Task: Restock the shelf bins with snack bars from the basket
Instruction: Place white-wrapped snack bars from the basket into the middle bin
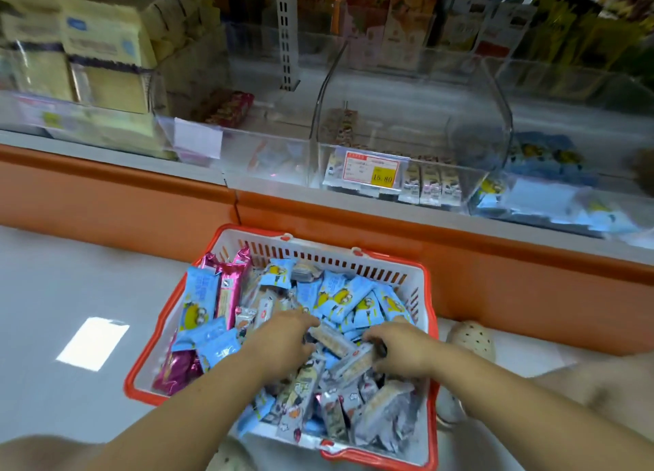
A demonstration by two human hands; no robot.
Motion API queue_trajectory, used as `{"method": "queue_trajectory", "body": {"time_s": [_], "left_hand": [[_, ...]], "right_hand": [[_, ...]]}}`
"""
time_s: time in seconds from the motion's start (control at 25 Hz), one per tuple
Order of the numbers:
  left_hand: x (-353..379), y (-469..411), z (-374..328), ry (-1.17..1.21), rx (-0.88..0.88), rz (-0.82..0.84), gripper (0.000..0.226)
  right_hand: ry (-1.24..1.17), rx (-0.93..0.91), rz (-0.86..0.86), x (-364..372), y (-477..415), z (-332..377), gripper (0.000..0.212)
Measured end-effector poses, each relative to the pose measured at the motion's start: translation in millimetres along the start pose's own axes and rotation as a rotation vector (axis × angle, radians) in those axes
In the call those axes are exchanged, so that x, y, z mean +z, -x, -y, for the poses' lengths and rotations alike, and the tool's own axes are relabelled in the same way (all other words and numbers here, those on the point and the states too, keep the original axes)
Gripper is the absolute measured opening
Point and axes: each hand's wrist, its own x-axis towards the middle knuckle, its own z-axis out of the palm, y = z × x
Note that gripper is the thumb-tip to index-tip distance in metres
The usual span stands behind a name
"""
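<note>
Down on the pale grey floor, hard against the orange shelf base, sits a white basket with a red rim. It's heaped with snack bars: blue packs far and right, pink packs along the left wall, grey-and-clear ones near. Bright light patch on the floor left of it. Both hands are down in the pile, mid-basket, close together. Left hand: fingers and thumb curled round the end of a pale bar. Right hand: narrow grip, fingers curled over one end of a clear-wrapped bar lying just near of the pale one; can't tell if the two bars touch. Forearms come in from the near edge and cover part of the pile. Above the base, a row of clear shelf bins. Middle bin has a red-and-yellow price tag on its front, with a short row of grey packs standing beside and behind it. Right bin holds more of the blue kind. Left bin has a pink pack at the back, blurred. Yellow boxes stacked far left, cartons on the upper shelf, too blurred to read. Perforated pale shoe just right of the basket.
</note>
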Motion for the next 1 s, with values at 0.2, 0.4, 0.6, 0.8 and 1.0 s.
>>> {"method": "queue_trajectory", "body": {"time_s": [0.2,0.4,0.6,0.8,1.0], "left_hand": [[11.8,5.6,-20.7,0.010,0.047,0.007,0.049],[-2.0,7.7,-30.4,0.380,0.065,0.003,0.043],[-19.8,10.4,-38.7,0.762,0.023,-0.077,0.036],[-30.4,16.4,-46.2,1.025,0.000,0.066,0.031],[-41.1,21.8,-48.3,1.070,0.021,0.095,0.030]], "right_hand": [[-0.034,-0.019,-0.055,8.2,-2.1,-0.9,0.055],[-0.752,-0.022,-0.127,-28.7,10.7,-7.0,0.034],[-1.206,0.050,-0.255,-44.7,14.7,-7.2,0.039],[-1.421,0.022,-0.236,-52.1,14.6,-7.0,0.041],[-1.460,-0.074,-0.279,-62.4,27.5,2.9,0.030]]}}
